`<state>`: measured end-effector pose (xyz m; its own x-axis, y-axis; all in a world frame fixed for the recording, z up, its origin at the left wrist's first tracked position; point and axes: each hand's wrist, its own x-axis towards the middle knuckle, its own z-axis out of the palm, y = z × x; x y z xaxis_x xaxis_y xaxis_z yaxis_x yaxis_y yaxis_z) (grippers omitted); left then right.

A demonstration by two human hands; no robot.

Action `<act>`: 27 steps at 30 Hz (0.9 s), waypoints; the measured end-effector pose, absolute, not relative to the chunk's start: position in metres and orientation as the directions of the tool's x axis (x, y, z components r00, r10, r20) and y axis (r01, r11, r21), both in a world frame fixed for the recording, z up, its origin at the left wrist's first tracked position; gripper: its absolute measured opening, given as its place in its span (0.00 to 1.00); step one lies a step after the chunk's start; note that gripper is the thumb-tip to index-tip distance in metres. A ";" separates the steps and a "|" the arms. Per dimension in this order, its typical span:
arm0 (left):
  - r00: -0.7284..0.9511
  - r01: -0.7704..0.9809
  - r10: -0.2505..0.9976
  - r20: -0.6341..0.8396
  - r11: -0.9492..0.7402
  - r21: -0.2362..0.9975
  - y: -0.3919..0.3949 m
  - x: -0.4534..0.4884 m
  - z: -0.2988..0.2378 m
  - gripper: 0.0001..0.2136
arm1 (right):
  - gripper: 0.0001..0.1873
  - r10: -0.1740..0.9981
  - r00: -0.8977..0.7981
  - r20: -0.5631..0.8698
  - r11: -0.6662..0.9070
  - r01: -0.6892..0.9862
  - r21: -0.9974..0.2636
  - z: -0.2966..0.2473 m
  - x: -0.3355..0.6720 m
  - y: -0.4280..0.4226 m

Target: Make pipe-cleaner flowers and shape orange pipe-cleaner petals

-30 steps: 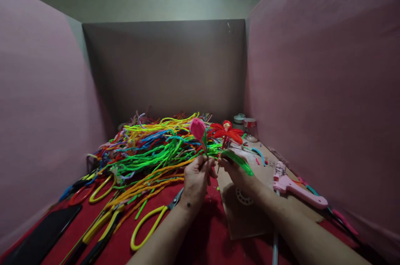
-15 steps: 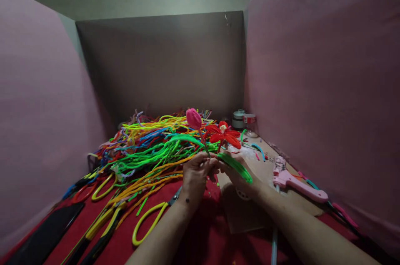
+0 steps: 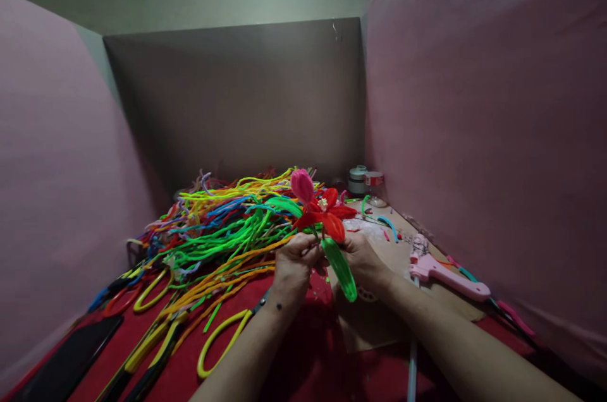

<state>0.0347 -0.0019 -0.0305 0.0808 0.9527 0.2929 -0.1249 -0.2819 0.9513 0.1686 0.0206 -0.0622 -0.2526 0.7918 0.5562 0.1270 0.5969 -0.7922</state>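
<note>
Made of fuzzy pipe cleaners, a red flower (image 3: 334,225) with cream stamens stands just above my hands. Close behind its upper left petals rises a pink bud (image 3: 302,185) on a thin stem. A long green leaf (image 3: 339,269) hangs down in front, between my hands and over the right fingers. My left hand (image 3: 294,266) is closed, its fingertips pinching the stems below the blooms. My right hand (image 3: 365,260) is closed around the stems from the other side, its fingers partly hidden by the leaf.
A heap of colourful pipe cleaners (image 3: 227,225) lies behind and left. Yellow-handled scissors (image 3: 222,342), pliers (image 3: 152,351) and a black flat object (image 3: 69,358) lie left on the red cloth. At right, a pink glue gun (image 3: 448,275) rests on a board (image 3: 367,332); jars (image 3: 358,179) stand behind.
The red flower and the pink bud have come together and now overlap. The red flower has turned, and its green leaf has swung from over my right wrist to hang in front.
</note>
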 end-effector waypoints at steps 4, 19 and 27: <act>0.055 -0.033 0.954 0.295 -0.293 0.955 -0.003 0.033 -0.033 0.07 | 0.15 0.814 -0.252 0.523 0.563 0.123 -0.817 -0.048 0.169 0.010; 0.072 -0.026 0.885 0.459 -0.459 0.888 0.002 0.027 -0.038 0.04 | 0.08 0.867 -0.417 0.274 0.279 -0.051 -0.959 -0.073 0.159 0.020; 0.160 0.048 0.923 0.349 -0.361 0.931 -0.007 0.026 -0.022 0.06 | 0.13 0.833 -0.488 0.261 0.265 -0.063 -0.962 -0.073 0.163 0.023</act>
